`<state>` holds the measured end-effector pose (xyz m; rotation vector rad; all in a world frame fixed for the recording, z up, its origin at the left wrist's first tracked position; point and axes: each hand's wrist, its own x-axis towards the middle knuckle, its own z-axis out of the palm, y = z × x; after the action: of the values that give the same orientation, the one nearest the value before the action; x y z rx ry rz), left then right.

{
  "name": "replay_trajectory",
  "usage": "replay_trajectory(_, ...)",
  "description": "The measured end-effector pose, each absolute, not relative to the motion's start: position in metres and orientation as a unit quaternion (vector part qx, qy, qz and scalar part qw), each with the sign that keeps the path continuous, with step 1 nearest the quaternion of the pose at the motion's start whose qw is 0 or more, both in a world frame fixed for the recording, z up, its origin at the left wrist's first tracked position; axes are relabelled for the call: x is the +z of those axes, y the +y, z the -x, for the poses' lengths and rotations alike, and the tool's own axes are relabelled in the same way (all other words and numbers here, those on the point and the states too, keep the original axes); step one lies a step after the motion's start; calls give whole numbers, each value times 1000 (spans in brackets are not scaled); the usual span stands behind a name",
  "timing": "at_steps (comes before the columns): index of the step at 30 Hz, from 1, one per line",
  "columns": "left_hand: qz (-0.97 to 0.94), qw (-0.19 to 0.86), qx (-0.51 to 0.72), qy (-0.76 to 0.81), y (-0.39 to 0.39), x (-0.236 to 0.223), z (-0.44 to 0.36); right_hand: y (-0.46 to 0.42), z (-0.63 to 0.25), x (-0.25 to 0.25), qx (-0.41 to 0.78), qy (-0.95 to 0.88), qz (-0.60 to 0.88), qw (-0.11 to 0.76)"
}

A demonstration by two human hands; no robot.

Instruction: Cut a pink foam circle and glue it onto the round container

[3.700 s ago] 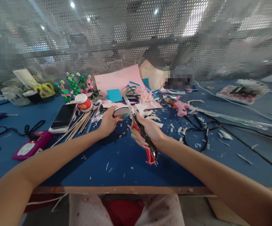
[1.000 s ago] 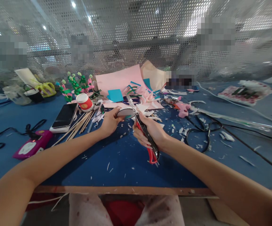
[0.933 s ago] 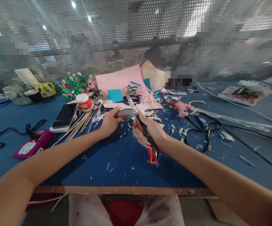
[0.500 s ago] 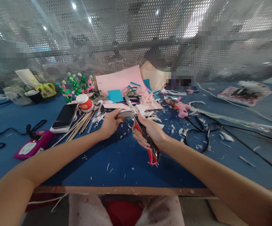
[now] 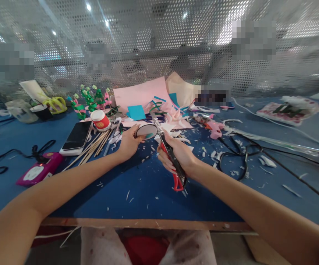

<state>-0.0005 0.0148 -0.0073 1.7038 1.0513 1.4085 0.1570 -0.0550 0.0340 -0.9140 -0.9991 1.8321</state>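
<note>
My left hand (image 5: 129, 142) pinches the left edge of a round, pale disc with a dark rim (image 5: 146, 131); its face is turned toward me. Whether it is a shallow cup piece or flat, I cannot tell. In my right hand (image 5: 177, 151) is a pair of scissors (image 5: 175, 158) with black and red handles. The fingers wrap round the handles, and the blades point away from me, close to the disc's right edge. Behind both hands lie cut paper scraps (image 5: 170, 125) and a blue paper square (image 5: 136, 112).
Left of my hands are wooden sticks (image 5: 94, 145), a red-and-white paper cup (image 5: 100, 120), a phone (image 5: 77, 136) and a purple power block (image 5: 40, 169). Green and pink paper plants (image 5: 87, 100) stand behind. To the right lie a pink glue gun (image 5: 215, 129) and black cable (image 5: 243, 162).
The disc has tilted from nearly edge-on to showing its round face. Both hands stay in nearly the same place, the scissors shifting slightly.
</note>
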Motion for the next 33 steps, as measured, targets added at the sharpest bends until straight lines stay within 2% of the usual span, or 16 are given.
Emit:
replay_trajectory(15, -713, 271, 514, 392, 14, -9, 3, -56, -158, 35, 740, -403, 364, 398)
replay_trajectory(25, -726, 313, 500, 353, 13, -13, 1, -55, -158, 33, 743, -411, 344, 400)
replay_trajectory(33, -730, 248, 500, 395, 10, -9, 2, -57, -156, 33, 741, -405, 353, 402)
